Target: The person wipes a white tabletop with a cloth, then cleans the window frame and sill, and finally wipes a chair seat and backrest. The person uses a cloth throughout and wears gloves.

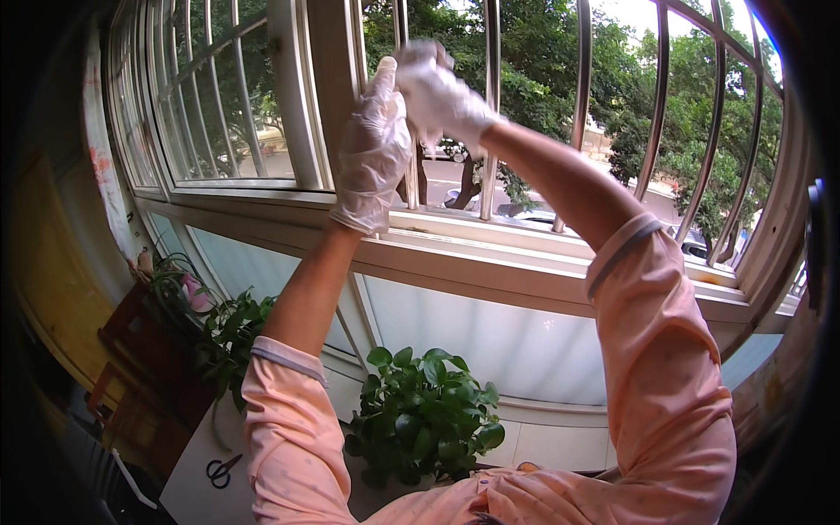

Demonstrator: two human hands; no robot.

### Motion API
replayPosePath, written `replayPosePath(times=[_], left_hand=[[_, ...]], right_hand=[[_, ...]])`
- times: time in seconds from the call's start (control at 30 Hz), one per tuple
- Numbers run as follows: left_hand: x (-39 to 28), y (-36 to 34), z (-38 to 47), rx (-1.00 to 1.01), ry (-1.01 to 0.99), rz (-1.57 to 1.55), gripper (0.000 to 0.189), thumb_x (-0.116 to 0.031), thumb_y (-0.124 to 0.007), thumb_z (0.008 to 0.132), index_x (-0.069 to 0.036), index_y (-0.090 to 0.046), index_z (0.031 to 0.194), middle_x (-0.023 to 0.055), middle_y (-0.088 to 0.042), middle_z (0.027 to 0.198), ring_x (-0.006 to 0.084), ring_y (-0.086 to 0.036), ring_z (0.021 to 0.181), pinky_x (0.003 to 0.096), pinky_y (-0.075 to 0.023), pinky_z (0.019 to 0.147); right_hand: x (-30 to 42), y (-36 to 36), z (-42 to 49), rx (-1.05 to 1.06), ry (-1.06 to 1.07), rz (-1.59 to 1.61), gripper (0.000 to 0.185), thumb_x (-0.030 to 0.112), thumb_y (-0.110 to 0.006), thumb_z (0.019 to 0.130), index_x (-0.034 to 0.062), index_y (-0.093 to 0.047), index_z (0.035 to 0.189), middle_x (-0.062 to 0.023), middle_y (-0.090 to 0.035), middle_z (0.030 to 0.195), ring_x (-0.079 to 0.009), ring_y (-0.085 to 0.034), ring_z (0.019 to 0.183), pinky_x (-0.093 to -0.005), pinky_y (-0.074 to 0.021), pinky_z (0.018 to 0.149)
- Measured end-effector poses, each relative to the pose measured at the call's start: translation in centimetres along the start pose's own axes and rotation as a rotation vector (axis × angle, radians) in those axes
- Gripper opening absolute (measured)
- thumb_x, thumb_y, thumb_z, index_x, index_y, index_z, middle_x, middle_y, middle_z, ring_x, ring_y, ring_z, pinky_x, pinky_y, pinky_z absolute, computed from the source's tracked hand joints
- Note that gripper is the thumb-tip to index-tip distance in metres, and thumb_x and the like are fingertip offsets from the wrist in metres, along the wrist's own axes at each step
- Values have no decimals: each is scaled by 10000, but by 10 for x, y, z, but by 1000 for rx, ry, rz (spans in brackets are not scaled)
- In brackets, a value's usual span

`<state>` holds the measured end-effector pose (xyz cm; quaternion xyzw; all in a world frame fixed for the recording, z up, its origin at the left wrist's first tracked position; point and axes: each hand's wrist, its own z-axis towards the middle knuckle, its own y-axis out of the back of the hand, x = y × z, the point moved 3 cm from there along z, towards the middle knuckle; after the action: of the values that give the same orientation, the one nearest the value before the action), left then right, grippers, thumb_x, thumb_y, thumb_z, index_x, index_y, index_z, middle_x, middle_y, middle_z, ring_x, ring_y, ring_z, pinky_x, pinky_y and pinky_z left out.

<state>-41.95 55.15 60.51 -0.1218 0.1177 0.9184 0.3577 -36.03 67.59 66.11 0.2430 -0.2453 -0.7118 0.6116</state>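
My left hand [374,161], in a thin whitish disposable glove, is raised by the brown upright of the window frame [333,79]. Its thumb points up; the other fingers are mostly turned away, so its grip is unclear. Just right of it, my right hand [449,98] wears a similar glove and is blurred by motion. It is raised in front of the upright metal window bars [491,131]. Something pale hangs below that hand, perhaps a cloth, but blur hides what it is. Whether the hands touch cannot be made out.
Below the window sill [459,252] stands a leafy green potted plant [426,413], close to my body. More foliage [239,328] and a pink flower [195,292] are at left. Scissors [223,470] lie on a pale tabletop [197,502]. Trees [545,85] and parked cars are outside.
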Motion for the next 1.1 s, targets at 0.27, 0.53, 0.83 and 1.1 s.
replayPosePath(times=[0.27, 0.53, 0.83, 1.1], left_hand=[[25, -25, -9, 26, -217, 240, 412, -61, -628, 957, 38, -569, 1352, 207, -693, 1185, 264, -713, 948, 376, -623, 785], [18, -18, -1, -80, -106, 124, 523, -102, -627, 986, 16, -486, 1475, 181, -684, 1276, 241, -690, 1093, 346, -564, 917], [-42, -53, 69, -99, -299, 281, 721, -81, -597, 959, -121, -277, 1604, 249, -464, 1520, 372, -528, 1352, 345, -463, 1109], [-55, -103, 90, 19, -519, 548, 919, -47, -656, 848, -194, -195, 1630, 265, -364, 1580, 419, -393, 1446, 502, -387, 1147]], right_hand=[[19, -48, -113, 428, 81, 266, 203, 230, -645, 920, 89, -742, 1028, -112, -726, 932, -262, -691, 896, -394, -542, 829], [26, 62, -101, 339, -172, 357, 273, 312, -583, 1025, 128, -737, 1154, -114, -650, 1233, -201, -645, 1044, -331, -548, 897], [19, 196, 5, -545, 344, -235, 253, 354, -561, 1031, 157, -690, 1125, -89, -677, 1039, -234, -671, 975, -375, -569, 867], [-27, 240, 16, -469, -64, -417, 228, 280, -658, 913, 141, -732, 1077, -166, -720, 1089, -308, -698, 1002, -436, -546, 910]])
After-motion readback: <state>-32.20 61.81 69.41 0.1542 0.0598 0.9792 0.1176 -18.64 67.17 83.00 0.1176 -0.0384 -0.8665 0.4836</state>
